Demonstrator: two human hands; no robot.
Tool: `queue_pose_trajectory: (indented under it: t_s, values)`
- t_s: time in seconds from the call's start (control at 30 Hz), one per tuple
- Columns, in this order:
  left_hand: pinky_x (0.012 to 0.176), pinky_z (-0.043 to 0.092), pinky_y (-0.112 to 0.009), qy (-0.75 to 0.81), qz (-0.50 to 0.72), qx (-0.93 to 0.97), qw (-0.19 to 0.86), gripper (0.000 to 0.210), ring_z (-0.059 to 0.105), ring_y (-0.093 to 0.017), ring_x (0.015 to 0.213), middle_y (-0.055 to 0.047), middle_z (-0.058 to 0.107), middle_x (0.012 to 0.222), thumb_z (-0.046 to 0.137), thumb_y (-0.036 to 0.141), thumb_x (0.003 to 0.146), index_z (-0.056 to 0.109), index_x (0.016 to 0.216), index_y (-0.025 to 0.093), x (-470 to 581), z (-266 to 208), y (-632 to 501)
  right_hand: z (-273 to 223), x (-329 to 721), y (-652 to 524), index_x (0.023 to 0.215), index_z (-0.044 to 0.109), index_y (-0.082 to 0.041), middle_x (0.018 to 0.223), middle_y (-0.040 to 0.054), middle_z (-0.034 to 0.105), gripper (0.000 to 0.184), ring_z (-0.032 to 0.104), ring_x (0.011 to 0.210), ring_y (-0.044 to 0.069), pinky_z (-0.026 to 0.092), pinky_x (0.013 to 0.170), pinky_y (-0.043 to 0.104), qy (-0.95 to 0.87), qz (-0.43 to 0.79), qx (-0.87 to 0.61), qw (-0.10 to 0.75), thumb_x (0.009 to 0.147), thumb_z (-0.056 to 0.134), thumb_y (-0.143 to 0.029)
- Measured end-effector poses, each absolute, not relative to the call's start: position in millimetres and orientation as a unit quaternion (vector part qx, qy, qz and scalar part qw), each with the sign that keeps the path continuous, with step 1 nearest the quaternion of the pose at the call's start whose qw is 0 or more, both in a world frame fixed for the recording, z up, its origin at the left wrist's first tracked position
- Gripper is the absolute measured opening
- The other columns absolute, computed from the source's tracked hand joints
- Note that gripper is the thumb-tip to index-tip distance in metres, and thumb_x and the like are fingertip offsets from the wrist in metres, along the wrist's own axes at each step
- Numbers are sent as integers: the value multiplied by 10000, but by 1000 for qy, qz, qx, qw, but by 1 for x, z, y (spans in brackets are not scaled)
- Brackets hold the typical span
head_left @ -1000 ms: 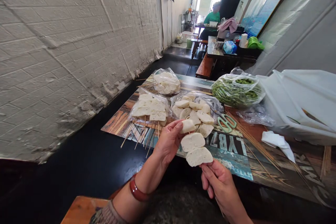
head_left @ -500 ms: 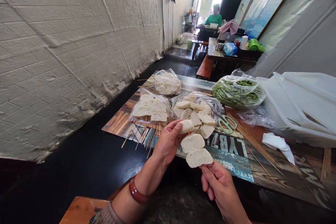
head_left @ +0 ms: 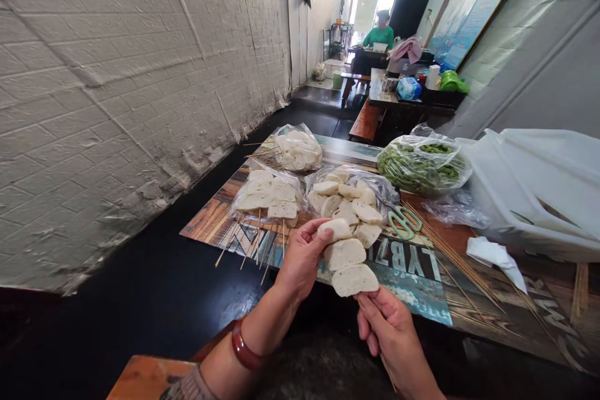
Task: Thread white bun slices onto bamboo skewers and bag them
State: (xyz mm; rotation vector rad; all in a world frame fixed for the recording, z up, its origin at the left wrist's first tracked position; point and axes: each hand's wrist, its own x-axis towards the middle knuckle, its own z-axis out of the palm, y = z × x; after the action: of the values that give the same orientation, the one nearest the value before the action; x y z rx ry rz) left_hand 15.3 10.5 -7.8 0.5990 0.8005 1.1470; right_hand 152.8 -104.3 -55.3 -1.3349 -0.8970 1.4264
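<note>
Between its thumb and fingers my left hand [head_left: 302,256] pinches a white, spongy bread-like slice [head_left: 335,229] at the upper end of a row. Two more such slices, an upper one [head_left: 345,254] and a lower one [head_left: 355,280], sit below it on a thin wooden skewer [head_left: 388,374]. My right hand [head_left: 387,328] is closed around that skewer just under the lowest slice. Most of the skewer is hidden by the slices and fingers. Beyond my hands, loose slices [head_left: 368,212] fill an open plastic bag.
Left of it lies a bag of skewered slices [head_left: 267,194], with another bag [head_left: 297,147] behind. On the right are green scissors [head_left: 404,223], bare skewers [head_left: 454,256], a bag of green vegetables [head_left: 419,165], a crumpled tissue [head_left: 497,259] and a white tub [head_left: 539,200]. A person [head_left: 379,36] sits far back.
The slice in my left hand has come down close against the middle slice, covering the bit of skewer that showed between them. My right hand has barely moved.
</note>
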Motion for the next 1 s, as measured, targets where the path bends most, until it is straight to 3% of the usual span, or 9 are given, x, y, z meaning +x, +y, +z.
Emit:
queue_pose_trajectory:
  t_s: [0.7,1.0]
  values:
    - [689,550,-267,347,534,229,736,503,709,-165,683,-80,762,864,897,302,592,674,1001,111,14,-6,15,-54,153,-104,925,607,-141,462,-76,481,485,270,333,21,162,337,156,-358,594,-537,480,819,648,-612]
    - [698,540,-260,360,538,277,710,467,695,-161,732,-77,753,918,878,325,628,691,1009,132,13,-7,12,-53,152,-102,957,610,-145,461,-81,482,455,277,331,21,163,339,152,-351,599,-540,476,839,645,-583]
